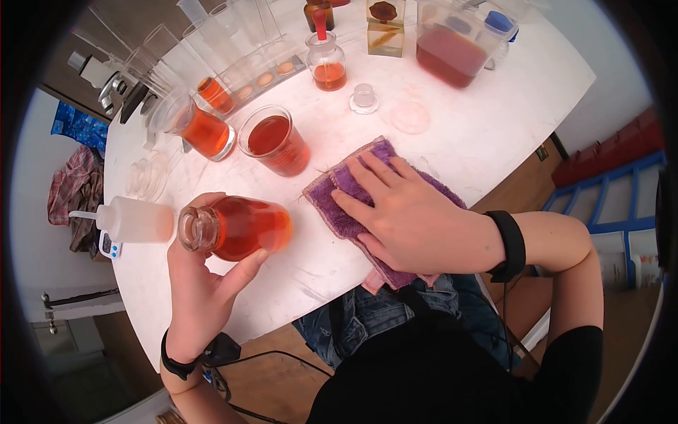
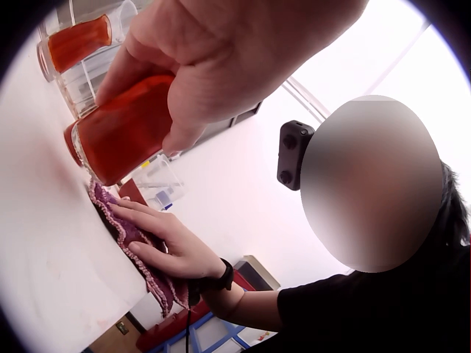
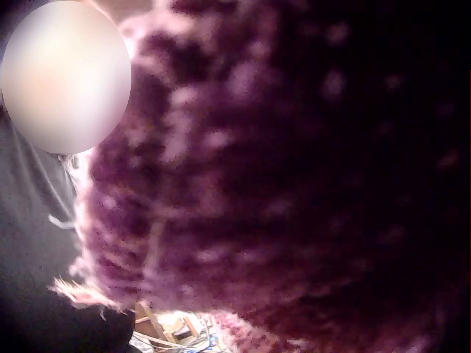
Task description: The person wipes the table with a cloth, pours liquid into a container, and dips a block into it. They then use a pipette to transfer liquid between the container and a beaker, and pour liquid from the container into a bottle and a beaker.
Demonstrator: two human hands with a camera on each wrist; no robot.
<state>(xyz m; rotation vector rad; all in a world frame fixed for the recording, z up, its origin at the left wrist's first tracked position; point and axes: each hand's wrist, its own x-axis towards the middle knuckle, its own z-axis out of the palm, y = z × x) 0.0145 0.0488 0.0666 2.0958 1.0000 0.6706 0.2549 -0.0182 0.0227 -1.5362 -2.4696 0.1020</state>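
My left hand [image 1: 205, 283] grips a glass flask [image 1: 247, 226] of orange-red liquid by its side, its open mouth tilted toward me in the head view. In the left wrist view the flask [image 2: 125, 132] has its base close to the white table, with thumb and fingers around it. My right hand [image 1: 402, 212] lies palm down with fingers spread on a folded purple towel [image 1: 328, 205] by the table's front edge. That towel [image 3: 184, 184] fills most of the right wrist view, dark and blurred. A plastic beaker [image 1: 286, 152] of red liquid stands just beyond the flask.
Left of the flask are a squeeze bottle [image 1: 138, 220] and a small timer [image 1: 109, 244]. Farther back stand a glass vessel [image 1: 205, 127] of red liquid, a test tube rack [image 1: 261, 79], a dropper bottle [image 1: 328, 71], a clear stopper [image 1: 364, 100] and a plastic tub [image 1: 448, 53].
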